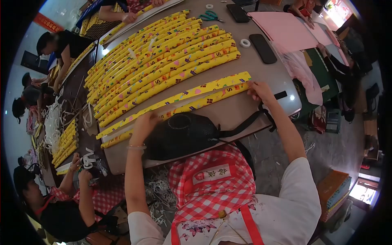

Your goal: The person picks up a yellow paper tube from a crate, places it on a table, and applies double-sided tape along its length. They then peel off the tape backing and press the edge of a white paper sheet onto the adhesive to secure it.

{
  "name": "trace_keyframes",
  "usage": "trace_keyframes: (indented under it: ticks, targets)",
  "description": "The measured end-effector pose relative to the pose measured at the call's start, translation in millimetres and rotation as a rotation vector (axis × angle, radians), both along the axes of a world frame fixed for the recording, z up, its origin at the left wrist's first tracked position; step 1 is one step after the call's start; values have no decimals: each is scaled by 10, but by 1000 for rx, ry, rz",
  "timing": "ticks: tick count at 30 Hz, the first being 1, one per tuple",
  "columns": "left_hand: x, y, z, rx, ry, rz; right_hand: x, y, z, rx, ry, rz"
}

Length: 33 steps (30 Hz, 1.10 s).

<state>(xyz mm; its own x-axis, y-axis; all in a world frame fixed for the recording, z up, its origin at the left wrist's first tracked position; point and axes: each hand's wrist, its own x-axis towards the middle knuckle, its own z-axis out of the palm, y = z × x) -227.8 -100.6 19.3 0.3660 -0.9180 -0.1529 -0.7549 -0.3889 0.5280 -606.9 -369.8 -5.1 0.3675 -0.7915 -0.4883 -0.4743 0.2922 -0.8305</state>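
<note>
In front of me lies a partly rolled length of yellow patterned wrapping paper (196, 90), with a pale gap along its middle. My right hand (259, 91) pinches its right end, thumb and fingers closed at the edge. My left hand (145, 123) rests on the near side toward the left end; its fingers are blurred and partly hidden. Just beyond it, many finished-looking yellow rolls (163, 69) lie side by side. Against the table's near edge, a black bag (181, 132) with straps sits between my arms, close by my left hand.
Two black phones (263, 48), a white tape roll (245, 43) and green-handled scissors (210, 16) lie on the table (281, 87). Pink sheets (281, 28) are at the right. Co-workers are around; one (45, 196) sits near-left. White strips (161, 196) litter the floor.
</note>
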Motion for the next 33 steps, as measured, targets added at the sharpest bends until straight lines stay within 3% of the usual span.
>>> trace_keyframes:
  ticks: [4, 6, 9, 13, 17, 19, 29, 31, 32, 33]
  targets:
    - [-28, -10, 48, 36, -34, 20, -44, -28, -61, 63, -163, 31]
    - [11, -13, 23, -82, -75, -122, -61, -54, -100, 11, -124, 69]
    - [27, -28, 59, 64, -14, -73, -22, -71, -82, 5, -64, 46]
    - [105, 83, -66, 37, 195, -40, 36, -60, -30, -5, -63, -13]
    - [142, 139, 44, -60, 230, -29, 60, -61, -24, -85, 44, 10]
    - [100, 92, 227, 146, 235, -6, 54, -48, -14, -95, 50, 2]
    - [134, 77, 155, 156, 118, -75, 51, 142, -16, -198, -12, -52]
    - [207, 96, 57, -72, -63, -276, 47, 169, -44, -149, -57, -85]
    - [216, 102, 40, -63, -65, -291, 49, 185, -44, -174, -99, -95]
    - [207, 99, 42, 23, 14, -199, 53, 196, -34, -198, -141, -107]
